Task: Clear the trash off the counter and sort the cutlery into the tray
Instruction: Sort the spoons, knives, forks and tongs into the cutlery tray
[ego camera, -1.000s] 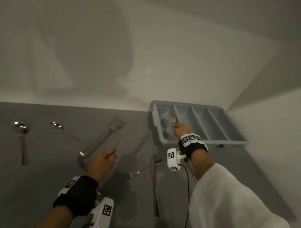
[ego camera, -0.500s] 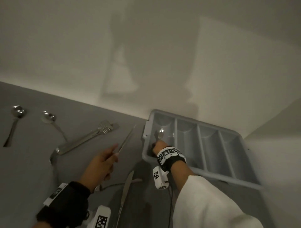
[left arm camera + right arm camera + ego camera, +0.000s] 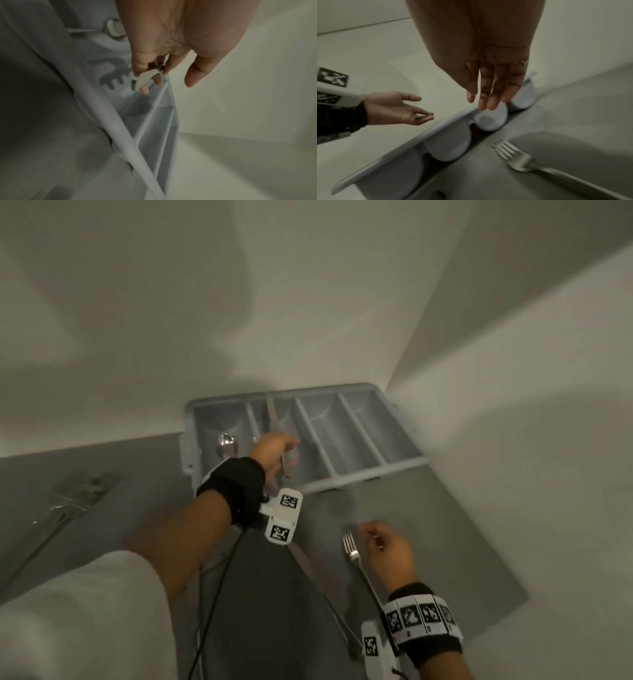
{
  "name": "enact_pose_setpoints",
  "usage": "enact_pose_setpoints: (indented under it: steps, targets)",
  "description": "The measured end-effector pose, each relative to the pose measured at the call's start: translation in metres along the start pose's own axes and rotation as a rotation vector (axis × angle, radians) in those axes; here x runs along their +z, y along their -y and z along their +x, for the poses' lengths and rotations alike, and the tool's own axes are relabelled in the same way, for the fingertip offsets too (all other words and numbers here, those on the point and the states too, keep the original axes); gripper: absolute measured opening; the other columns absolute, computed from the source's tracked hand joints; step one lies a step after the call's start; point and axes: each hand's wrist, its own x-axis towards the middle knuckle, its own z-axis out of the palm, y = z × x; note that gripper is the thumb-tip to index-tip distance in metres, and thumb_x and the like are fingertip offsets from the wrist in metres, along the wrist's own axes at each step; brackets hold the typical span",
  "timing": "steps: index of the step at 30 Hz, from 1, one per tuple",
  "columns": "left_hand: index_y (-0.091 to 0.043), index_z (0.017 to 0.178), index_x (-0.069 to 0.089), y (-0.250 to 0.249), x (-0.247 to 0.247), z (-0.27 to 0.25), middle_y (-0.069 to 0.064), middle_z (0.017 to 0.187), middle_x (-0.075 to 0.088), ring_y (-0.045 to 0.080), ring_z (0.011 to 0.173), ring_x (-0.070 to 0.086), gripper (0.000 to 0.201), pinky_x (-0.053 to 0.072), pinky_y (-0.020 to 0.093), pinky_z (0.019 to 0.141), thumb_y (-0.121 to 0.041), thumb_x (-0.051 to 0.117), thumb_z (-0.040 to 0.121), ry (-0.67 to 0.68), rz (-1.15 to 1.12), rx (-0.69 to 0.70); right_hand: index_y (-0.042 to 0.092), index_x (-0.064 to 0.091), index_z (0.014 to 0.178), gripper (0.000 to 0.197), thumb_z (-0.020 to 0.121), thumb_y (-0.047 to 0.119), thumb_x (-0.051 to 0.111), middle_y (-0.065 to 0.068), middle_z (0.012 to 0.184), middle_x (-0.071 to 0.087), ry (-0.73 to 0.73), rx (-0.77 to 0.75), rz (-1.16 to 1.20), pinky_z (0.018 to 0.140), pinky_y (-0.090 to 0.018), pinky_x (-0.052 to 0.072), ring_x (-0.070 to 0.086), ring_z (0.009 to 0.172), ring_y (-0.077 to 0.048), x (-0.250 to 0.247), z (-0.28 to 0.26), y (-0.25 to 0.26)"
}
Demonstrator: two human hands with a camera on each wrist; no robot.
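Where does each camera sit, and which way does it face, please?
Head: worn on the head, facing down at the tray; left hand, right hand and sleeve show.
Left wrist: along the left hand pinching a knife over the tray.
Right wrist: along the open right hand above a fork.
Shared: all show the tray.

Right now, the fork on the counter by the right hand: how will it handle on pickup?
The fork looks like one piece of metal, so probably stiff, not floppy. It lies flat on the smooth counter, so likely hard to get under and apt to slide. The right hand is open just above it.
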Motion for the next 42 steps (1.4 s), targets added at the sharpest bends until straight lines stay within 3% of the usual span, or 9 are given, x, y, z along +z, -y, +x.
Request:
enact_pose_setpoints:
  steps: [4, 8, 14, 20, 25, 28, 32, 37, 42]
  targets:
    - [0.001, 0.132, 0.04, 0.018, 0.013, 0.048, 0.026, 0.143, 0.037, 0.033, 0.121, 0.046, 0.051, 0.036, 0.041, 0.103, -0.019, 0.052, 0.086, -0.051, 0.033, -0.085, 0.036, 0.057, 0.069, 0.032, 0.089, 0.01, 0.054, 0.016, 0.071, 0.06, 0.091, 0.102, -0.038, 0.064, -0.001, 0.04, 0.059, 0.064, 0.014, -0.012, -0.019, -0.048]
    - [-0.014, 0.137, 0.036, 0.042, 0.013, 0.078, 0.015, 0.15, 0.031, 0.038, 0.14, 0.022, 0.055, 0.02, 0.058, 0.113, -0.037, 0.048, 0.088, 0.034, 0.256, -0.271, 0.031, 0.064, 0.087, 0.018, 0.088, 0.016, 0.054, 0.001, 0.094, 0.071, 0.119, 0.2, -0.064, 0.082, -0.021, 0.046, 0.065, 0.087, -0.014, -0.011, -0.02, -0.083]
    - [-0.013, 0.14, 0.029, 0.046, 0.019, 0.08, 0.014, 0.152, 0.023, 0.04, 0.137, 0.025, 0.056, 0.025, 0.055, 0.113, -0.035, 0.045, 0.091, 0.035, 0.422, -0.319, 0.028, 0.06, 0.077, 0.007, 0.08, 0.023, 0.064, 0.0, 0.087, 0.069, 0.247, 0.17, -0.212, 0.082, -0.032, 0.053, 0.064, 0.083, -0.018, -0.01, -0.01, -0.087]
    - [-0.001, 0.128, 0.046, 0.035, 0.034, 0.026, 0.018, 0.128, 0.052, 0.033, 0.128, 0.043, 0.04, 0.041, 0.03, 0.095, -0.019, 0.048, 0.092, -0.102, 0.557, -0.002, 0.025, 0.059, 0.095, 0.011, 0.085, 0.027, 0.055, -0.002, 0.106, 0.064, 0.321, 0.206, -0.422, 0.09, -0.034, 0.049, 0.06, 0.101, -0.022, 0.007, -0.001, -0.087]
    - [-0.018, 0.103, 0.062, 0.053, 0.009, -0.043, -0.011, 0.084, 0.062, -0.007, 0.071, 0.058, 0.019, 0.046, 0.009, 0.071, -0.013, 0.054, 0.087, -0.103, 0.595, 0.402, 0.022, 0.057, 0.087, 0.008, 0.091, 0.02, 0.05, -0.007, 0.102, 0.065, 0.423, 0.044, -0.416, 0.085, -0.028, 0.046, 0.06, 0.099, -0.024, -0.004, 0.012, -0.073]
    - [-0.023, 0.096, 0.066, 0.074, -0.003, -0.073, -0.013, 0.085, 0.064, -0.001, 0.076, 0.057, 0.014, 0.045, 0.018, 0.075, -0.024, 0.055, 0.088, 0.078, 0.89, 0.314, 0.029, 0.048, 0.067, 0.027, 0.089, 0.015, 0.053, 0.002, 0.07, 0.057, 0.359, -0.107, -0.204, 0.066, -0.026, 0.047, 0.058, 0.077, -0.024, -0.028, 0.029, -0.048]
    - [-0.019, 0.102, 0.065, 0.109, -0.032, -0.104, 0.003, 0.102, 0.069, 0.017, 0.087, 0.061, 0.024, 0.046, 0.027, 0.08, -0.034, 0.051, 0.09, -0.058, 1.172, 0.15, 0.014, 0.048, 0.084, 0.013, 0.094, 0.021, 0.045, -0.006, 0.063, 0.055, 0.228, -0.287, -0.071, 0.054, -0.035, 0.046, 0.054, 0.057, -0.025, -0.05, 0.075, 0.016]
    - [-0.015, 0.103, 0.066, 0.145, -0.059, -0.134, 0.005, 0.102, 0.069, 0.017, 0.087, 0.06, 0.022, 0.034, 0.019, 0.072, -0.024, 0.051, 0.09, -0.273, 1.138, 0.079, -0.002, 0.053, 0.108, 0.021, 0.093, 0.009, 0.042, -0.029, 0.109, 0.06, 0.087, -0.27, -0.059, 0.083, -0.038, 0.044, 0.059, 0.1, -0.038, -0.028, 0.169, 0.077]
    - [-0.021, 0.085, 0.065, 0.172, -0.077, -0.164, -0.003, 0.078, 0.058, 0.014, 0.074, 0.053, 0.012, 0.035, 0.021, 0.07, -0.028, 0.055, 0.086, -0.47, 1.017, -0.021, -0.005, 0.055, 0.118, 0.034, 0.088, 0.011, 0.052, -0.024, 0.127, 0.055, 0.395, -0.16, -0.671, 0.097, -0.039, 0.041, 0.052, 0.117, -0.039, 0.008, 0.207, 0.072]
